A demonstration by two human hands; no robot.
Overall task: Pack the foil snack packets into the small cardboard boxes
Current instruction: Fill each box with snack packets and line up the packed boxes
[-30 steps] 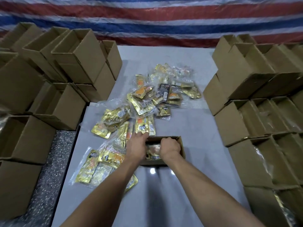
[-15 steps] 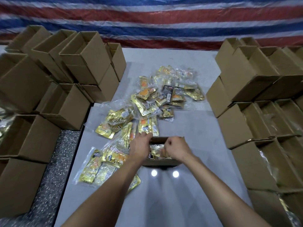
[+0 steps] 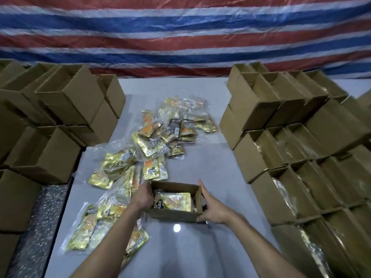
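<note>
A small open cardboard box (image 3: 174, 215) sits on the white table in front of me, with gold foil snack packets (image 3: 173, 201) lying inside it. My left hand (image 3: 143, 198) grips the box's left wall; its fingertips are hidden by the wall. My right hand (image 3: 213, 210) presses flat against the right wall, fingers straight and thumb at the front corner. A loose heap of foil packets (image 3: 152, 146) in clear wrap spreads from the table's middle down to my left forearm.
Empty open cardboard boxes (image 3: 70, 105) are stacked at the left. More boxes (image 3: 281, 111) are stacked at the right, and the nearer ones (image 3: 291, 197) show foil inside. A speckled surface (image 3: 40, 227) borders the table (image 3: 210, 169) on the left. A striped tarp (image 3: 180, 37) hangs behind.
Both hands came out from over the box's opening and now hold its two sides. The packets inside the box are now uncovered.
</note>
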